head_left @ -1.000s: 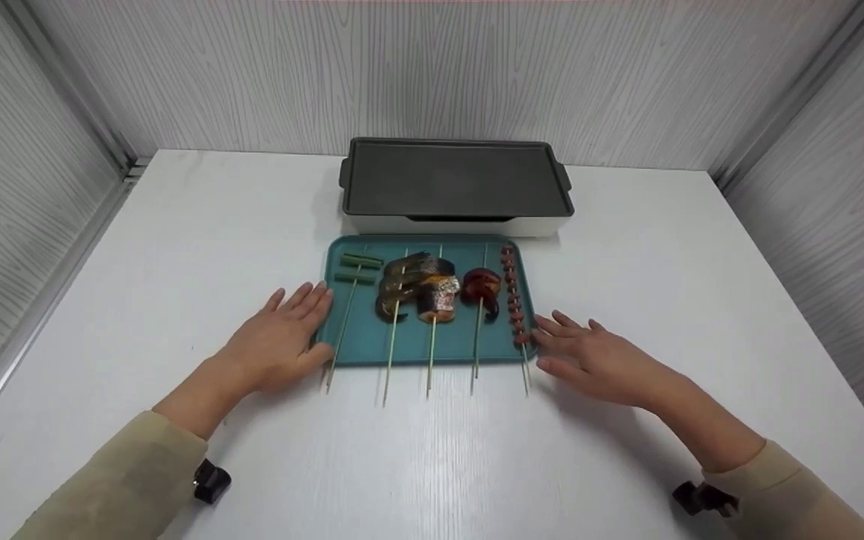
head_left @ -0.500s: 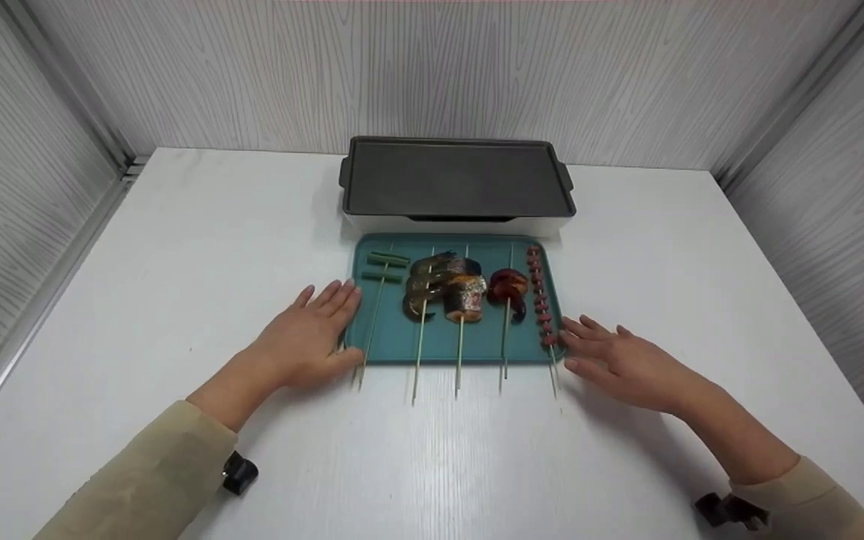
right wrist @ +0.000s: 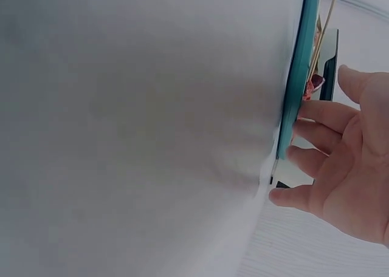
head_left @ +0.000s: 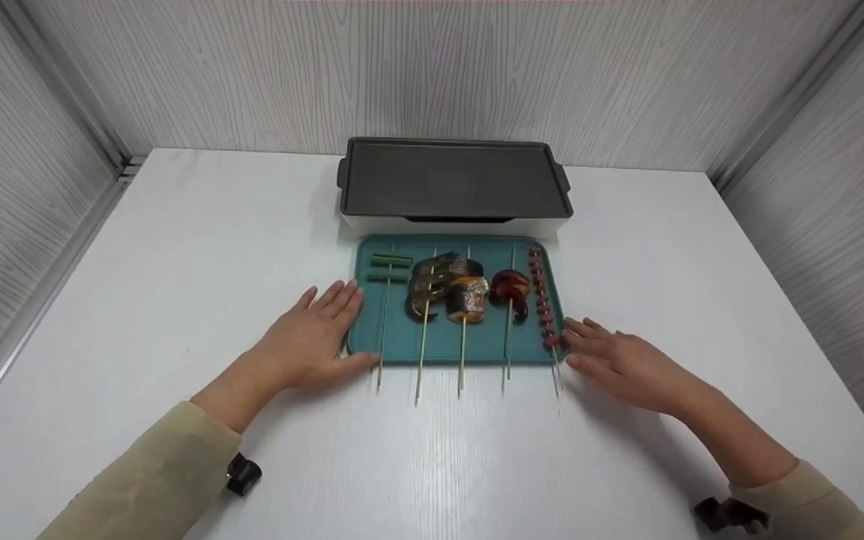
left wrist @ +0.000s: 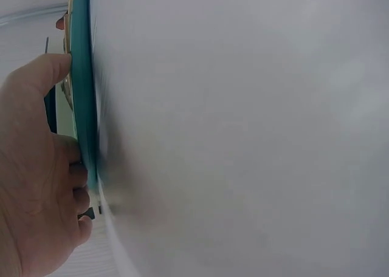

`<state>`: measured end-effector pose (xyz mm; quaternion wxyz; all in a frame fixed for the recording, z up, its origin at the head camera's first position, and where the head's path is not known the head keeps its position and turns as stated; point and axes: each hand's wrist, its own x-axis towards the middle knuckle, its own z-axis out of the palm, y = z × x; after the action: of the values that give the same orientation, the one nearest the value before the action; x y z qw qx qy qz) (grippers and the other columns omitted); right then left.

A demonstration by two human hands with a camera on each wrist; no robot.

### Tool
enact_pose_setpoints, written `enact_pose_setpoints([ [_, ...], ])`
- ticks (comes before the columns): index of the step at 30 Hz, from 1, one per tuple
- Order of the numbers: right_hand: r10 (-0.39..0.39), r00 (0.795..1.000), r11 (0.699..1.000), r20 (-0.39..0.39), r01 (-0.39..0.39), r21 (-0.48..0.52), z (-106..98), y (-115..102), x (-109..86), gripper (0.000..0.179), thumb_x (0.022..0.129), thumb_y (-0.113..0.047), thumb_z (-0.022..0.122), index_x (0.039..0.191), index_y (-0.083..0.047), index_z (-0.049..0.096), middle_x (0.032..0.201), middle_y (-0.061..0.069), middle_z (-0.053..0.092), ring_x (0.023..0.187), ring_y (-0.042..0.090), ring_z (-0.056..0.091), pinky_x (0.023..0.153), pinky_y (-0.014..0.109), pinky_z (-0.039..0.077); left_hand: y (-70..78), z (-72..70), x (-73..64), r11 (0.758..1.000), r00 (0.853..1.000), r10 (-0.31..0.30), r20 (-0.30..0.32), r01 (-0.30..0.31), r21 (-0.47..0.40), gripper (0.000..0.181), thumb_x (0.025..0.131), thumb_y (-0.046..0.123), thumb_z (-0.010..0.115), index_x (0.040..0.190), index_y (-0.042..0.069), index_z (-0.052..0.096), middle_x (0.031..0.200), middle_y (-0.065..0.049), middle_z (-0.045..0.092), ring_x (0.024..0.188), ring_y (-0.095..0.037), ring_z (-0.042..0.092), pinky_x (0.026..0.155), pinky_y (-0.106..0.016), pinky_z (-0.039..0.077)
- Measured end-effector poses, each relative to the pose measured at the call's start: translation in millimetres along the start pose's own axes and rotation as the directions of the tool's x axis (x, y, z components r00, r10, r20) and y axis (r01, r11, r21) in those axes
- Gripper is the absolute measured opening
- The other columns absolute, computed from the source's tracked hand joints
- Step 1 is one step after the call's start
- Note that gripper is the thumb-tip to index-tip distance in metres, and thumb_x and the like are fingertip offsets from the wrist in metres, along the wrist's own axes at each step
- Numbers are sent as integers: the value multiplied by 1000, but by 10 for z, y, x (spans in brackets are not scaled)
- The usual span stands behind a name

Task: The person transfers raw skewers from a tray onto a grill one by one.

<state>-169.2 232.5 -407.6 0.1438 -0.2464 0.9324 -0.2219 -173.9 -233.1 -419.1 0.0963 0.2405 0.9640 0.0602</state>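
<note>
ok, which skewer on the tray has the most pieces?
The wooden skewer of small red pieces, rightmost on the rectangular teal tray; the other four skewers carry only a few larger pieces each.

Teal tray (head_left: pixel 402 337), level, five food-laden skewers (head_left: pixel 468 304) side by side on it, one apparently shrimp (head_left: pixel 426 288)

This looks like a little booth (head_left: pixel 844 157): gray wood-look walls (head_left: pixel 432 67) stand on three sides of a white desk (head_left: pixel 432 465), with metal strips (head_left: pixel 64 90) where the walls meet.
</note>
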Motion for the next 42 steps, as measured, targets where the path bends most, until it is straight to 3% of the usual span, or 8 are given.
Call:
enact_pose_setpoints([
  [6, 120, 980, 987, -161, -100, 126, 13, -85, -44, 52, 110, -39, 59, 145, -2, 65, 148, 17, 62, 135, 39, 60, 102, 57, 54, 11, -11, -5, 1000, 1000, -4, 7, 4, -13, 102, 102, 68, 48, 166, -6, 21, 174, -21, 17, 162, -37, 14, 129, -58, 12],
  [9, 224, 962, 950, -158, -180, 255, 0, -144, -61, 50, 109, -40, 61, 141, -3, 69, 135, 17, 71, 115, 34, 73, 92, 48, 61, 9, -10, -9, 1000, 1000, -6, 10, 6, -14, 102, 101, 68, 48, 166, -6, 21, 174, -21, 17, 162, -37, 14, 129, -58, 12],
  [17, 376, 926, 722, 38, -319, 613, 42, -229, -44, 55, 107, -38, 64, 136, 8, 65, 117, 18, 77, 99, 27, 78, 83, 33, 63, 8, 11, -11, 1000, 1000, -3, 24, 3, -3, 102, 101, 68, 47, 166, -7, 20, 174, -22, 17, 162, -38, 14, 129, -59, 12],
  [25, 404, 887, 531, 222, -425, 733, 134, -286, 14, 55, 108, -37, 63, 135, 11, 63, 111, 19, 78, 92, 25, 79, 80, 32, 63, -7, 26, -40, 1000, 1000, -11, 28, 11, 7, 102, 102, 67, 47, 165, -8, 20, 173, -23, 17, 162, -38, 14, 129, -59, 12],
  [28, 383, 882, 476, 274, -442, 760, 162, -292, 29, 55, 107, -36, 64, 135, 12, 62, 113, 19, 78, 93, 24, 80, 81, 31, 63, -12, 28, -46, 1000, 1000, -11, 28, 11, 8, 102, 102, 67, 47, 165, -8, 20, 173, -23, 17, 162, -38, 14, 129, -59, 13],
  [31, 362, 882, 453, 303, -450, 770, 176, -288, 34, 52, 107, -35, 64, 133, 11, 64, 115, 17, 78, 95, 23, 79, 81, 30, 62, -10, 23, -40, 1000, 1000, -8, 24, 8, 9, 101, 102, 67, 47, 165, -8, 21, 173, -24, 18, 161, -38, 16, 128, -59, 14],
  [36, 361, 882, 446, 302, -447, 775, 175, -278, 18, 44, 108, -31, 64, 129, 7, 69, 113, 13, 79, 94, 20, 79, 79, 29, 60, 0, 12, -5, 1000, 1000, 0, 19, 0, 9, 102, 102, 67, 46, 165, -8, 23, 173, -24, 19, 161, -39, 17, 128, -59, 15],
  [42, 424, 878, 470, 219, -421, 776, 160, -312, -9, 41, 106, -26, 68, 134, 5, 67, 109, 8, 78, 88, 17, 76, 76, 27, 59, 7, -17, 16, 1000, 1000, 8, 25, -8, 14, 101, 102, 67, 45, 165, -8, 20, 173, -24, 17, 161, -39, 15, 129, -59, 14],
])
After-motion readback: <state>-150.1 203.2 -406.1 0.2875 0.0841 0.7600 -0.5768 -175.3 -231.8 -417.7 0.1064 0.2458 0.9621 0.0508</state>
